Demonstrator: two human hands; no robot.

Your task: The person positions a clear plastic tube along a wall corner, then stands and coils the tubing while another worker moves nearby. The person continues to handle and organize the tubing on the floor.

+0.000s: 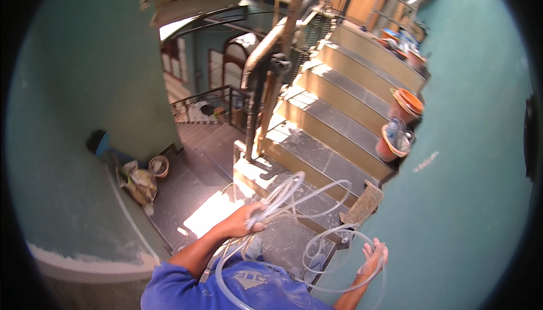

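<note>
A bundle of loops of clear flexible hose [291, 192] spreads out in front of me over the stair landing. My left hand [247, 219] is closed around the gathered loops, which fan out above and to the right of it. Further right, near the green wall, my right hand [373, 257] has its fingers bent upward, with a looser loop of the same hose running along it. One length hangs down across my blue shirt [254, 284]. The hose's ends cannot be made out.
Tiled steps [334, 140] rise to the upper right beside a dark metal railing [254, 117]. Orange buckets [390, 145] line the wall side, above a board [363, 203]. At left lie a sack [138, 183], a small bucket [159, 166] and a blue dustpan [100, 142]. Stairs descend beyond.
</note>
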